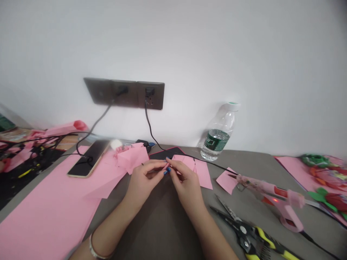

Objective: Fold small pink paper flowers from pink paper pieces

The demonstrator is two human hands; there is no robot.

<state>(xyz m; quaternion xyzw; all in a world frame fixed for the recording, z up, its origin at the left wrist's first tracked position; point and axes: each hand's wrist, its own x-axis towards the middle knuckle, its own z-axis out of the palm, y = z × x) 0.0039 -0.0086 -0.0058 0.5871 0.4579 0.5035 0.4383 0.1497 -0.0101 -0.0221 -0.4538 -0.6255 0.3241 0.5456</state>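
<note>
My left hand (142, 182) and my right hand (187, 177) meet at the fingertips above the table. Both are closed in a pinch on a small piece of pink paper (167, 166), mostly hidden by the fingers. Blue polish shows on the nails. Just behind the hands lie a pink paper sheet with creases (202, 173) and a dark flat pad with a red edge (173, 153). Crumpled pink paper (134, 157) sits beside my left hand.
Pink paper sheets (54, 213) and a phone (89, 159) lie left. A pink glue gun (273, 196) with a lit red light rests on the right, near yellow-black scissors (244, 231). A water bottle (217, 141) leans by the wall. Black cables cross the table.
</note>
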